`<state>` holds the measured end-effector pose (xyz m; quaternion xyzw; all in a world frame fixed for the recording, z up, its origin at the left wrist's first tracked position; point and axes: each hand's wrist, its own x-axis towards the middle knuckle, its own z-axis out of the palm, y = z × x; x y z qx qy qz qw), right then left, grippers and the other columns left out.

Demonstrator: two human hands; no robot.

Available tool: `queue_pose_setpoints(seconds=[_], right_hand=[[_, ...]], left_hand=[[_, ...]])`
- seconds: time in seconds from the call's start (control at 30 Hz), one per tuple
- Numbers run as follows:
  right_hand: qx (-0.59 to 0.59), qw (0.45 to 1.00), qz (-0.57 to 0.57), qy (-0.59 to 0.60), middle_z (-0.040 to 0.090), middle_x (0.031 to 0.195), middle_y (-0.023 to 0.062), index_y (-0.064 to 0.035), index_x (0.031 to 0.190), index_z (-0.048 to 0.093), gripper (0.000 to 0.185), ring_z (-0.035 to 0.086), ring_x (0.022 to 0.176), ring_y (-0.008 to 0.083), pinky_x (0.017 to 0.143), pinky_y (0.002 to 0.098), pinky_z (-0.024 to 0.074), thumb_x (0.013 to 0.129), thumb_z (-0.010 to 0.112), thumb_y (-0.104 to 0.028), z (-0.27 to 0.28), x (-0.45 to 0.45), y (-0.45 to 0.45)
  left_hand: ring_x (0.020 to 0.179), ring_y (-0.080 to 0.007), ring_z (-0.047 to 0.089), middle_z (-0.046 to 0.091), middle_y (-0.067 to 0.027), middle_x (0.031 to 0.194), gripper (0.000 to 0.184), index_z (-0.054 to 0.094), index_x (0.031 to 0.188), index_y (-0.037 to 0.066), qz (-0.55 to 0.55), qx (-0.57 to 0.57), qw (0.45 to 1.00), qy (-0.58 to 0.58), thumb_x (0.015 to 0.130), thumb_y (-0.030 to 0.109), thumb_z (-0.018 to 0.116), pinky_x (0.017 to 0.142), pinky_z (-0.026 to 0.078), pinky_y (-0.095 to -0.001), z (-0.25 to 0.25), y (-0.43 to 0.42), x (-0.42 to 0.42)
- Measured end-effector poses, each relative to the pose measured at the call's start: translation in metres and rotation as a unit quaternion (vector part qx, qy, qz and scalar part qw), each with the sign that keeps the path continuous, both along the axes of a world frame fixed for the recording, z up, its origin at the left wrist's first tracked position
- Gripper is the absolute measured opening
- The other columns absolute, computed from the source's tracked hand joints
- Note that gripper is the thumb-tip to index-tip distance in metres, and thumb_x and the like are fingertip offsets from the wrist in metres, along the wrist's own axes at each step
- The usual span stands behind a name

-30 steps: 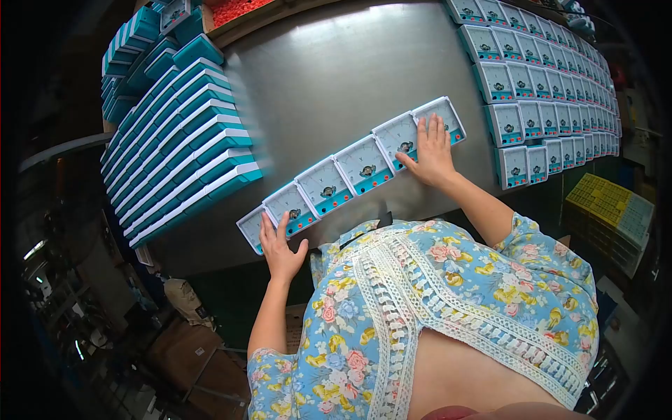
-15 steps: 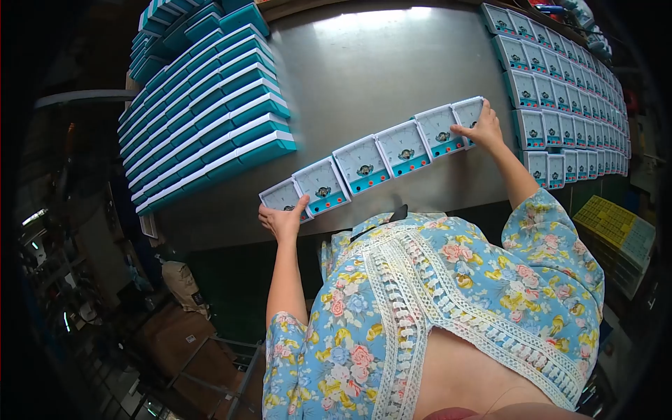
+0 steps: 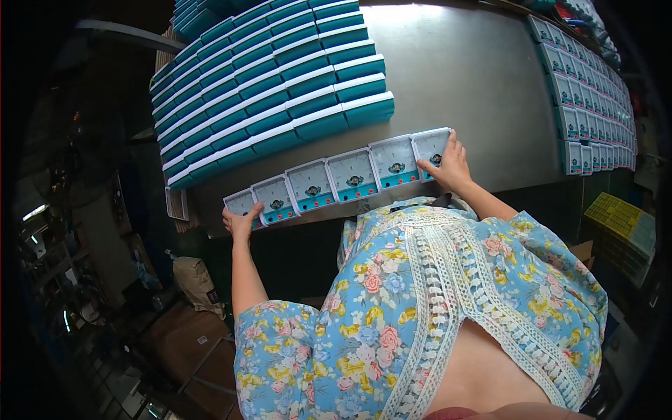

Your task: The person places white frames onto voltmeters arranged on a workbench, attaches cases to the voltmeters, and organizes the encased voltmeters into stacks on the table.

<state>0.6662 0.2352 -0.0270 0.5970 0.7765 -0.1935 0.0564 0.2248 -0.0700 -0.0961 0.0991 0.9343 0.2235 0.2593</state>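
Note:
A row of several white-and-teal analogue meters point(image 3: 308, 185) lies side by side along the table's near edge, each with a clear dial window and small red and black terminals. My left hand point(image 3: 241, 222) grips the left end of the row, thumb over the front of the end meter. At the opposite end, my right hand point(image 3: 448, 166) is closed round the last meter, thumb on its face and fingers over its outer side. Pressed between both hands, the meters form one continuous line. Just beyond them stands a large block of stacked meters point(image 3: 280, 91), their teal sides showing.
The metal table point(image 3: 455, 77) stretches away behind the row. More meters point(image 3: 588, 98) stand in tiers at its right end, faces showing. A yellow crate point(image 3: 616, 218) is low on the right. On the lower left are a brown sack point(image 3: 196, 280) and cardboard point(image 3: 182, 343).
Both hands have carried the row of meters to the left, closer to the stacked block. My view has shifted too, so the block appears larger and further right.

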Motion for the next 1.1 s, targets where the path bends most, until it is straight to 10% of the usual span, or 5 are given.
queue_pose_setpoints(seconds=[0.33,0.83,0.9,1.0,1.1], right_hand=[[-0.003,0.995,-0.093,-0.046,0.040,0.134,0.0263,0.0046,0.144,0.016,0.131,0.042,0.125,0.0386,0.102,0.0428,0.0397,0.055,0.080,-0.066,0.020,-0.028,-0.006],[-0.047,0.994,-0.010,-0.098,0.053,0.119,0.0292,0.0124,0.136,0.028,0.111,0.060,0.106,0.0396,0.088,0.0391,0.0512,0.069,0.072,-0.064,0.025,-0.059,-0.030],[-0.053,0.993,0.022,-0.103,0.056,0.114,0.0288,0.0123,0.133,0.035,0.104,0.062,0.102,0.0397,0.086,0.0389,0.0524,0.071,0.071,-0.063,0.036,-0.068,-0.027],[-0.123,0.986,0.054,-0.097,0.067,0.080,0.0184,0.0004,0.085,0.072,0.088,0.068,0.081,0.0313,0.069,0.0379,0.0531,0.075,0.045,-0.083,0.043,-0.100,0.030],[-0.212,0.976,-0.051,0.006,0.063,0.099,0.0276,0.0062,0.100,0.067,0.094,0.067,0.087,0.0350,0.063,0.0388,0.0587,0.072,0.047,-0.082,0.058,-0.129,0.051]], left_hand=[[0.134,-0.0432,0.025,0.031,-0.0296,0.139,0.133,0.021,0.139,-0.007,-0.045,-0.023,0.999,0.017,0.044,0.058,0.088,0.112,0.024,-0.0503,-0.005,-0.006,-0.029],[0.124,-0.0430,0.043,0.046,-0.0291,0.130,0.118,0.033,0.138,-0.005,-0.076,-0.018,0.989,0.123,0.056,0.069,0.077,0.105,0.034,-0.0466,0.003,-0.019,-0.050],[0.117,-0.0433,0.050,0.053,-0.0286,0.124,0.110,0.044,0.132,-0.006,-0.114,-0.071,0.984,0.113,0.057,0.067,0.077,0.101,0.039,-0.0471,0.018,-0.020,-0.074],[0.103,-0.0396,0.060,0.063,-0.0245,0.110,0.096,0.058,0.119,-0.005,-0.141,-0.104,0.984,0.009,0.058,0.068,0.075,0.091,0.045,-0.0458,0.031,-0.006,-0.178],[0.094,-0.0322,0.062,0.064,-0.0157,0.109,0.092,0.058,0.119,-0.002,-0.036,0.033,0.991,-0.126,0.063,0.069,0.070,0.083,0.047,-0.0409,0.048,-0.001,-0.212]])
